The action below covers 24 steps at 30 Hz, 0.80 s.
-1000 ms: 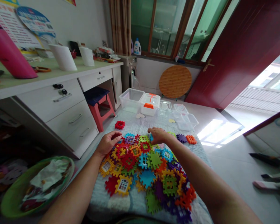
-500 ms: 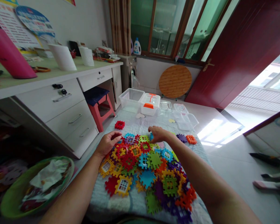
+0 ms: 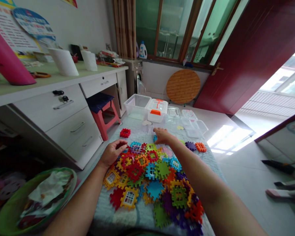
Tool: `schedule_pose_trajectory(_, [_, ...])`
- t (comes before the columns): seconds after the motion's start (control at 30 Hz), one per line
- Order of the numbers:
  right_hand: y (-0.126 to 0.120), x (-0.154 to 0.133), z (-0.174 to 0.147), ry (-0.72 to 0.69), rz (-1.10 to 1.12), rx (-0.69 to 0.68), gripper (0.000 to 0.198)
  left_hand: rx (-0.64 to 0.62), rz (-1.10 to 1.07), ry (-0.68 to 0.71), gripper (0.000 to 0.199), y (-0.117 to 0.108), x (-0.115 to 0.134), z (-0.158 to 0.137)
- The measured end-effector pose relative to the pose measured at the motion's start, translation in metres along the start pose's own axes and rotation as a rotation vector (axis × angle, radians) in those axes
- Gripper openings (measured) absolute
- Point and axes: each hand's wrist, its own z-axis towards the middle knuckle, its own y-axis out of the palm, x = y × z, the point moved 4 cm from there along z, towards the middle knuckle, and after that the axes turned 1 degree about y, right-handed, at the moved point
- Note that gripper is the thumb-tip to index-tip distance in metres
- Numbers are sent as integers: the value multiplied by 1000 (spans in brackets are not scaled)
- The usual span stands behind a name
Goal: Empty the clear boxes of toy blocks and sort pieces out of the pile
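Observation:
A heap of colourful notched plastic building blocks (image 3: 135, 172) covers the near and middle part of the cloth-covered table (image 3: 123, 218). At the heap's upper left edge rests my left hand (image 3: 112, 152), its fingers loosely curved and apart from the thumb, nothing visible in it. My right hand (image 3: 162, 136) is beyond the heap's far edge, fingers closed on a blue block (image 3: 155, 138), mostly hidden by the hand. A red block (image 3: 125, 132) lies alone past my left hand. To the right of my right forearm lie a purple block (image 3: 191, 146) and an orange block (image 3: 201, 147).
Along the table's far end stand a clear open bin (image 3: 137, 106), a clear box with orange latches (image 3: 157, 111) and other clear containers (image 3: 193, 124). To the left are a white desk (image 3: 64, 114), a red stool (image 3: 104, 123) and a green basket (image 3: 5, 213).
My right hand has moved slightly left and away from me, carrying the blue block off the heap's far edge. My left hand stays nearly where it was.

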Motion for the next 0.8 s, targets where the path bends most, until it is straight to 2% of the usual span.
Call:
schedule_pose_trajectory(0.23, [7, 12, -1, 3, 1, -20, 73, -4, 19, 10, 35, 0, 0, 0])
schedule_pose_trajectory(0.4, [9, 9, -2, -33, 21, -15, 67, -5, 27, 16, 35, 0, -2, 0])
schedule_pose_trajectory(0.63, [12, 5, 0, -57, 36, 3, 69, -9, 12, 11, 36, 0, -5, 0])
schedule_pose_trajectory(0.8, [0, 19, -3, -46, 64, 42, 76, -14, 12, 8, 37, 0, -5, 1])
